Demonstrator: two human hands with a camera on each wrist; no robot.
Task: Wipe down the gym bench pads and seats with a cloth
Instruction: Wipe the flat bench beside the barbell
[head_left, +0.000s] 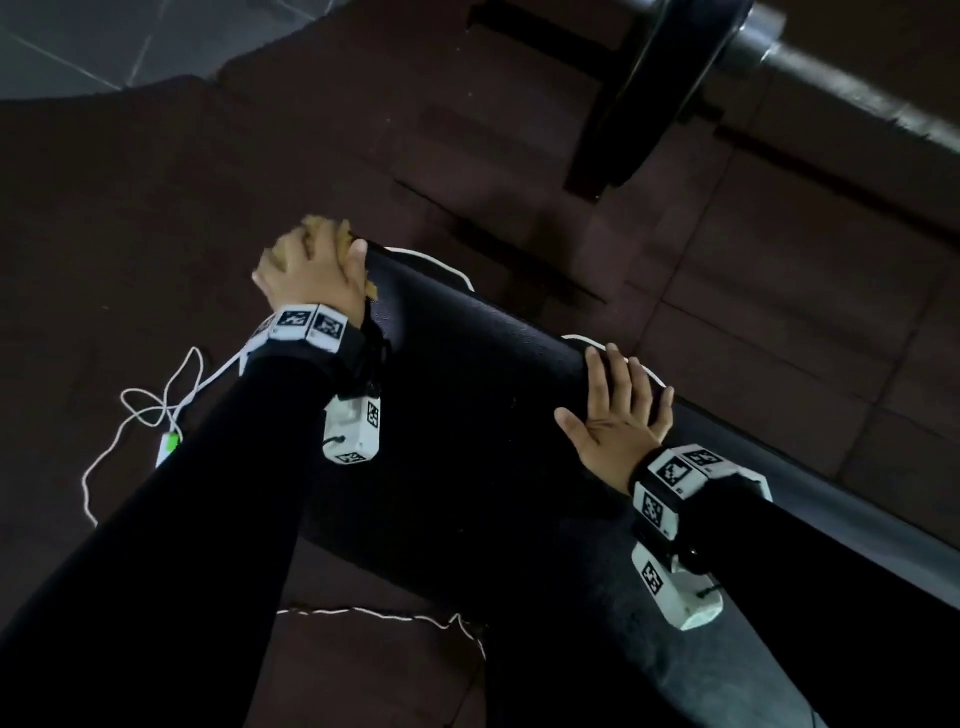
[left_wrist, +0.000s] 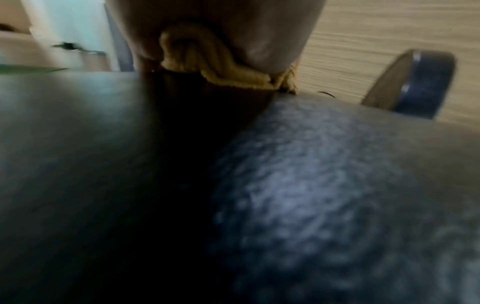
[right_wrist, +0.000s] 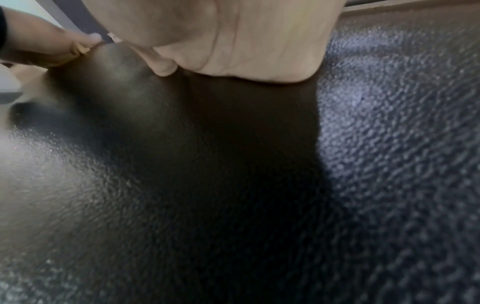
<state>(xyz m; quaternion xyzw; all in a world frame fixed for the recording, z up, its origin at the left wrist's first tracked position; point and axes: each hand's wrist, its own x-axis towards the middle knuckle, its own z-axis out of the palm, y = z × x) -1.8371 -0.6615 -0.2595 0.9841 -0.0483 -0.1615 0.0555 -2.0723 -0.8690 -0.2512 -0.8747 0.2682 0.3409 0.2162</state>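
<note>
A person's left hand (head_left: 311, 270) curls its fingers around a bunched yellow cloth (left_wrist: 221, 67), pressing it against the far corner of the black bench (head_left: 467, 415) pad. The right hand (head_left: 618, 415) lies flat, fingers spread and holding nothing, at the pad's right edge. Wiping well likely means keeping that brace and dragging the cloth along the edge with steady pressure.

A gym. A black padded bench (head_left: 467, 364) stands on dark rubber floor tiles (head_left: 779, 260). A weight plate (head_left: 660, 88) sits on a barbell (head_left: 841, 83).

The black padded bench pad (head_left: 467, 364) is pebble-grained vinyl with a dull sheen. At its far end, the crumpled yellow cloth (left_wrist: 221, 67) looks soft and ribbed. Beyond the pad, the dark round weight plate (head_left: 670, 88) appears smooth and semi-glossy, above matt dark floor tiles (head_left: 779, 270).
</note>
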